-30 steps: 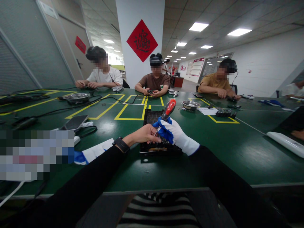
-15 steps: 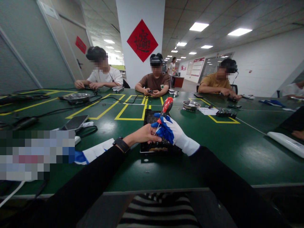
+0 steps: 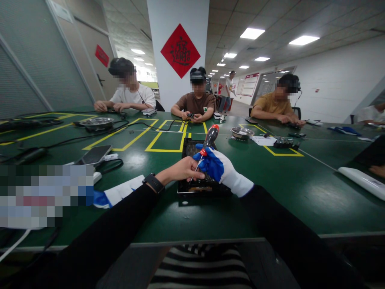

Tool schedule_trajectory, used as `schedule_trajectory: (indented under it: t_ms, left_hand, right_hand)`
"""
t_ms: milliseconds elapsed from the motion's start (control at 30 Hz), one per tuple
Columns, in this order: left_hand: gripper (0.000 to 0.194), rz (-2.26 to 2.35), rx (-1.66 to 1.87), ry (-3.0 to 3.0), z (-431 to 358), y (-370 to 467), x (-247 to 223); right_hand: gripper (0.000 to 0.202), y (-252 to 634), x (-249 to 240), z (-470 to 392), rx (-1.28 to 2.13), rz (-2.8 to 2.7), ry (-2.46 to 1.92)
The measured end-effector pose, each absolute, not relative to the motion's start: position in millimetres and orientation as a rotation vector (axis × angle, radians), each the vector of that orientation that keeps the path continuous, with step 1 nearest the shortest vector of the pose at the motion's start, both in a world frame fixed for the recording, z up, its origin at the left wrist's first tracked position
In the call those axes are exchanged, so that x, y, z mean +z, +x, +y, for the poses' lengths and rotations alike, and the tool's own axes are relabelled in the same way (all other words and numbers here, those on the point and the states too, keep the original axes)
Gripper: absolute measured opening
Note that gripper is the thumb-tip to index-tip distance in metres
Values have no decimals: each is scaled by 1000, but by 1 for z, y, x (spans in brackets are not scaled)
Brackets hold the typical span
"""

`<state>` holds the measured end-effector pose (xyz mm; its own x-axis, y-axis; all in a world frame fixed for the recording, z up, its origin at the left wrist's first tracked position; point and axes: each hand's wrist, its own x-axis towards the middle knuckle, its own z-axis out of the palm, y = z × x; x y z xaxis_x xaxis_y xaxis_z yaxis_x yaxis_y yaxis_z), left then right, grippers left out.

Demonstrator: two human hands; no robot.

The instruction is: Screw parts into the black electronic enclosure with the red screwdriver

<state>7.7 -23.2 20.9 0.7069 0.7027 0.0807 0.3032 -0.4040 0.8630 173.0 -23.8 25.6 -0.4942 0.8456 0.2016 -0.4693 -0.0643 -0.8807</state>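
Note:
A screwdriver (image 3: pixel 210 137) with a grey and red handle stands tilted, its thin shaft slanting down to the left. My right hand (image 3: pixel 221 166), in a white and blue glove, is closed around the lower handle. My bare left hand (image 3: pixel 189 169), with a dark watch on the wrist, has its thumb and fingers closed about the shaft. Beneath both hands lies an open black casing (image 3: pixel 188 147) with parts inside. The shaft's tip points into its near left area; what it touches is too small to make out.
A blue and white glove (image 3: pixel 120 192) lies left of my forearm, near a phone (image 3: pixel 95 155) and cables. Metal bowls (image 3: pixel 242 133) and small black parts (image 3: pixel 285 143) sit farther off. Several people work across the table; a white bar-shaped object (image 3: pixel 361 182) lies right.
The screwdriver's handle has turned, showing more grey and less red. My right fingers have shifted around it. My left hand stays in place. A person in the background has walked to the right.

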Motion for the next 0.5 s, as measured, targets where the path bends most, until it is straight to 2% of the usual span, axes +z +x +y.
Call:
schedule_trajectory:
  t_ms: [500]
  left_hand:
    - [32, 769, 525, 1972, -20, 8, 17]
  right_hand:
    - [30, 167, 25, -31, 1572, -1197, -621]
